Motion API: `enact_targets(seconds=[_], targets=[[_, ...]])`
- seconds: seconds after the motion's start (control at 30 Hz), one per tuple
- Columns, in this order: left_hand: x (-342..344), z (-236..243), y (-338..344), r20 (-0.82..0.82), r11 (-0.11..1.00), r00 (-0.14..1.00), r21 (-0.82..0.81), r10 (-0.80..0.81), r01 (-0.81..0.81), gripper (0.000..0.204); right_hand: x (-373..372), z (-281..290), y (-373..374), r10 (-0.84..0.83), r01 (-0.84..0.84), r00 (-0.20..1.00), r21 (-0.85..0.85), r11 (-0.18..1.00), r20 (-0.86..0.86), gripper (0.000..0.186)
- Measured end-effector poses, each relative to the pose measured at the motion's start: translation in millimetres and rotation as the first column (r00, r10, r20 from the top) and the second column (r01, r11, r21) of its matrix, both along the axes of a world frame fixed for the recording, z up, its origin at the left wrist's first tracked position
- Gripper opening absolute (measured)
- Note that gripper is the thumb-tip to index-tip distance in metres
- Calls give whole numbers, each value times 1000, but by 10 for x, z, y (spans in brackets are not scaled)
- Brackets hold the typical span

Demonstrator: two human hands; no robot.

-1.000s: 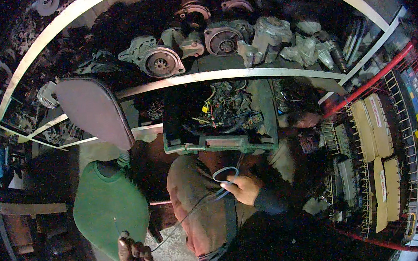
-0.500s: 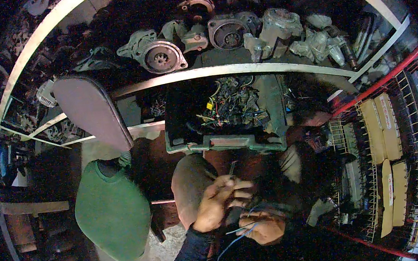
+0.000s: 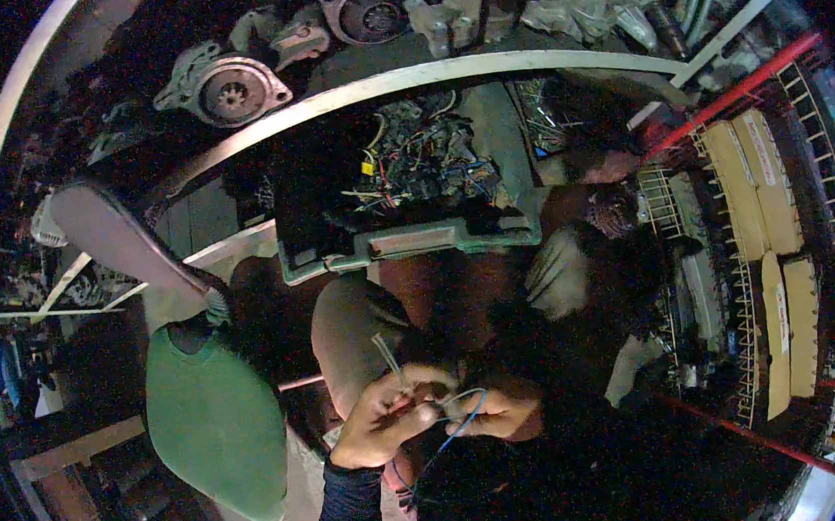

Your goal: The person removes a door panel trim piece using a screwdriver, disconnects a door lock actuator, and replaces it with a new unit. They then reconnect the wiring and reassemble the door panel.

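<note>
My left hand (image 3: 378, 429) is closed, with thumb and fingers pinched together in front of my lap. A pair of thin pale wires (image 3: 387, 356) sticks up out of its grip. Close beside it, my right hand (image 3: 508, 413) is closed too, its fingertips almost meeting the left thumb. Between them a thin blue wire (image 3: 447, 444) bends in a loop and trails down below the left hand. A light-coloured wire runs with it at the fingertips. Where the wires meet is too small to make out.
Beyond my knees an open case (image 3: 337, 260) holds tangled wires. Starter motors (image 3: 232, 91) and metal housings crowd the shelf behind its pale frame bar (image 3: 370, 82). A green chair (image 3: 217, 420) stands left; a wire rack (image 3: 746, 329) with cardboard pieces stands right.
My hands have come closer together, the left turning so that its fingers fold inward. Pale wires now stand up from it. The view has shifted, moving the shelf upward and leftward.
</note>
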State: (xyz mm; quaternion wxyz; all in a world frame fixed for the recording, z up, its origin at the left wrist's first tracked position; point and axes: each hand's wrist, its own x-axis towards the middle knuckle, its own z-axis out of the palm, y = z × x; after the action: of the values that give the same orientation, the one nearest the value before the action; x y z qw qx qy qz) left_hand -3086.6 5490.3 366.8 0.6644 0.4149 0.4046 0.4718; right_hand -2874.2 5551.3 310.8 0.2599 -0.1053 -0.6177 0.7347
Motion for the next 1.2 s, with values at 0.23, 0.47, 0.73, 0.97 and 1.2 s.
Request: enact_targets(seconds=[0.23, 0.47, 0.73, 0.97, 1.2], targets=[[11, -150, -265, 34, 959, 963, -108, 266, -261, 52, 32, -140, 37, 84, -96, 995, -404, 910, -47, 19], [-102, -358, -368, 40, 915, 965, -330, 259, -232, 30, 184, -97, 269, 43, -8, 989, -235, 972, 144, 16], [-683, 29, -484, -359, 775, 746, -89, 561, -626, 39, 583, 413, 652, -458, 429, 704, 188, 883, 543, 25], [40, 154, 96, -301, 862, 862, -185, 407, -472, 37, -62, 597, 386, -372, 21, 793, 589, 808, 482, 27], [305, -63, 210, -480, 889, 789, -40, 384, -457, 22, -52, 318, 818, -326, -165, 830, 756, 633, 454, 20]])
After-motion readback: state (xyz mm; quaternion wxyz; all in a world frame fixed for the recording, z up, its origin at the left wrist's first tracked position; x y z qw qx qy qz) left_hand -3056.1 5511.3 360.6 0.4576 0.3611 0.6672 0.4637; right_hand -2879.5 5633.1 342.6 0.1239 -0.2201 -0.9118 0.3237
